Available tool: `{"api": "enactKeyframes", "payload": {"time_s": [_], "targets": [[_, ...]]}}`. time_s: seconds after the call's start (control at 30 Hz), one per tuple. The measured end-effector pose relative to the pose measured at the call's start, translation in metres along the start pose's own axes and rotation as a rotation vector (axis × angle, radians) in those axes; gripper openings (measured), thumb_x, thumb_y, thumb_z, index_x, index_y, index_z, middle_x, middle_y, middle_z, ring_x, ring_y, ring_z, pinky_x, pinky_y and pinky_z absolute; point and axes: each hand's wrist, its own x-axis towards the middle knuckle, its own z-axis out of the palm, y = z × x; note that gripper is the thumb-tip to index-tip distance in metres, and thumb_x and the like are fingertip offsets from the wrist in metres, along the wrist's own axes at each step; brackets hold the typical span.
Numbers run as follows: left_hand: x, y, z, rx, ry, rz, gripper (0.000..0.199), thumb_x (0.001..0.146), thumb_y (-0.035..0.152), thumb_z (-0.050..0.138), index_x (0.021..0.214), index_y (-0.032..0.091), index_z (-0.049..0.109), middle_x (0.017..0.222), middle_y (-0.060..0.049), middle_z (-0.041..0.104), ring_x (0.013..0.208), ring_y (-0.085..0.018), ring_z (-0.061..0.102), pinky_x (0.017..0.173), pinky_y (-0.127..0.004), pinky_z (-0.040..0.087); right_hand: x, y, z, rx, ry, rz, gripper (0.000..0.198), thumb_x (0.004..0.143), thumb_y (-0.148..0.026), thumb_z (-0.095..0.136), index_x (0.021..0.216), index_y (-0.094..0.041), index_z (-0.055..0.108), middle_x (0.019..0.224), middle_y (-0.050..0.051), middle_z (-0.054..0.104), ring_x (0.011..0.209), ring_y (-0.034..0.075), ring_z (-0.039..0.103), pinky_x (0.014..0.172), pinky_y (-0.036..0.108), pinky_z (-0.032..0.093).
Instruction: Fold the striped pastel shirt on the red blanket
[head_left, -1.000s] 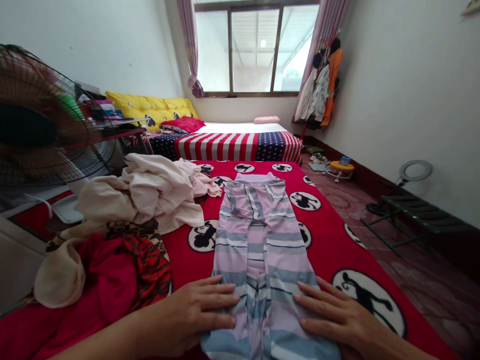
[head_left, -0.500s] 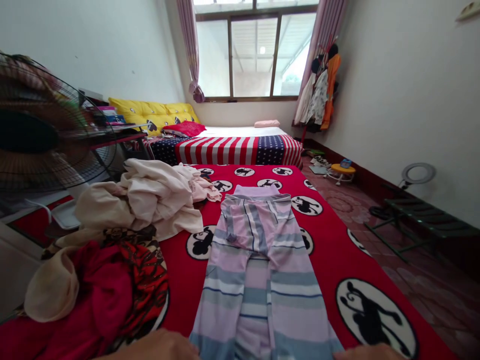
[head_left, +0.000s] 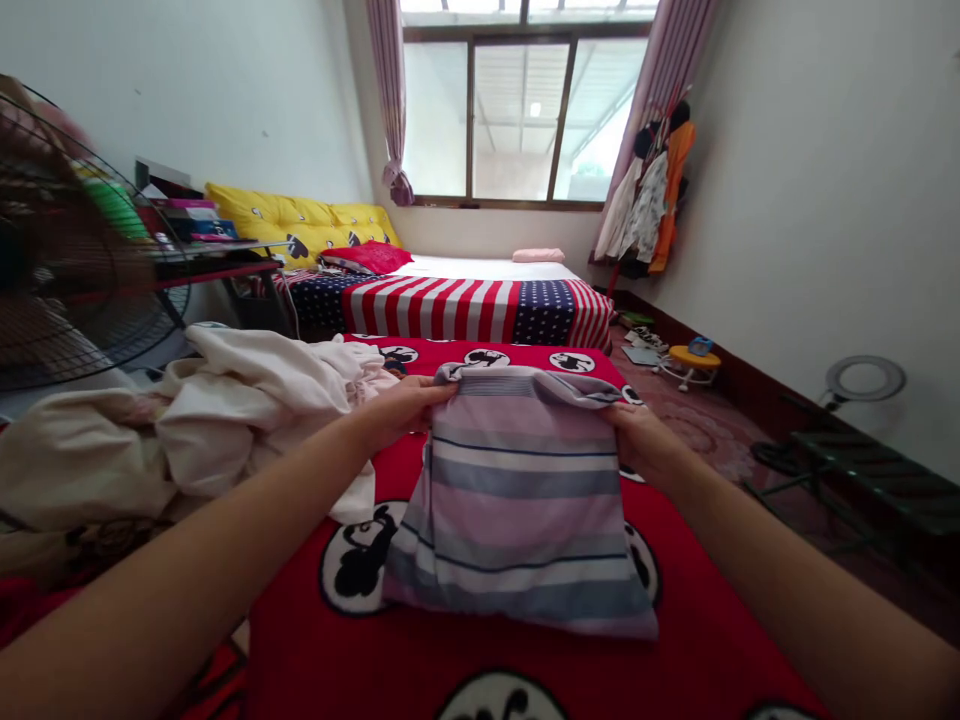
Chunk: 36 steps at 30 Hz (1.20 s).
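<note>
A pair of striped pants [head_left: 525, 490] in pale purple, grey and white lies folded over on itself on a red blanket [head_left: 337, 640] with black-and-white round figures. At the far left corner of the fold, my left hand [head_left: 412, 405] is closed with fingers pinching the cloth. My right hand [head_left: 637, 430] grips the opposite far corner. Ribbed cuffs lie along the far edge between my hands. The waistband is hidden under the folded legs.
Cream cloth [head_left: 247, 400] is heaped at the left beside a fan [head_left: 82, 260]. Beyond the red blanket stands a bed with a flag-patterned cover [head_left: 442, 305]. On the right floor are a yellow stool [head_left: 694, 357], a ring light [head_left: 866, 380] and a dark green folding bench [head_left: 885, 480].
My hands have moved from the near edge to the far side, carrying the leg ends with them. The pants, laid out full length before, are now doubled over.
</note>
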Motion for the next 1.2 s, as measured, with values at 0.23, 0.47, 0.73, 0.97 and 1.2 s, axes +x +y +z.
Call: {"api": "enactKeyframes", "payload": {"time_s": [0.23, 0.47, 0.73, 0.97, 1.2], "targets": [[0.061, -0.091, 0.004, 0.132, 0.251, 0.032, 0.055, 0.065, 0.031, 0.077, 0.115, 0.014, 0.061, 0.110, -0.010, 0.068, 0.103, -0.024, 0.062, 0.083, -0.030, 0.050, 0.057, 0.088, -0.006, -0.103, 0.230, -0.043, 0.047, 0.071, -0.036, 0.070, 0.114, -0.024, 0.054, 0.083, 0.004, 0.075, 0.074, 0.024, 0.071, 0.061, 0.035, 0.057], [0.064, -0.092, 0.007, 0.108, 0.233, 0.081, 0.063, 0.070, 0.029, 0.073, 0.128, 0.015, 0.054, 0.118, -0.013, 0.064, 0.102, -0.025, 0.063, 0.087, -0.034, 0.050, 0.059, 0.093, -0.009, -0.096, 0.241, -0.084, 0.050, 0.071, -0.034, 0.070, 0.118, -0.026, 0.054, 0.081, 0.003, 0.075, 0.065, 0.024, 0.070, 0.052, 0.033, 0.055], [0.066, -0.096, 0.009, -0.114, 0.171, 0.195, 0.080, 0.067, 0.023, 0.071, 0.141, 0.019, 0.039, 0.092, -0.005, 0.070, 0.073, -0.016, 0.066, 0.067, -0.025, 0.053, 0.066, 0.093, -0.019, -0.019, 0.352, -0.215, 0.058, 0.070, -0.034, 0.071, 0.124, -0.023, 0.054, 0.101, 0.007, 0.073, 0.090, 0.024, 0.070, 0.074, 0.035, 0.058], [0.069, -0.087, 0.005, 0.509, 0.365, 0.435, 0.048, 0.077, 0.015, 0.061, 0.125, 0.016, 0.056, 0.128, -0.014, 0.057, 0.113, -0.025, 0.059, 0.098, -0.041, 0.046, 0.059, 0.073, -0.019, -0.599, 0.503, -0.376, 0.050, 0.075, -0.032, 0.060, 0.122, -0.016, 0.057, 0.121, 0.016, 0.063, 0.109, 0.032, 0.061, 0.094, 0.051, 0.047], [0.049, -0.081, 0.028, 1.143, -0.154, 0.621, 0.049, 0.093, 0.047, 0.043, 0.137, 0.025, 0.048, 0.148, -0.007, 0.040, 0.138, -0.027, 0.032, 0.114, -0.051, 0.022, 0.038, 0.054, 0.025, -1.119, 0.107, -0.585, 0.053, 0.092, -0.047, 0.042, 0.138, -0.020, 0.046, 0.143, 0.010, 0.048, 0.134, 0.027, 0.039, 0.110, 0.051, 0.030]]}}
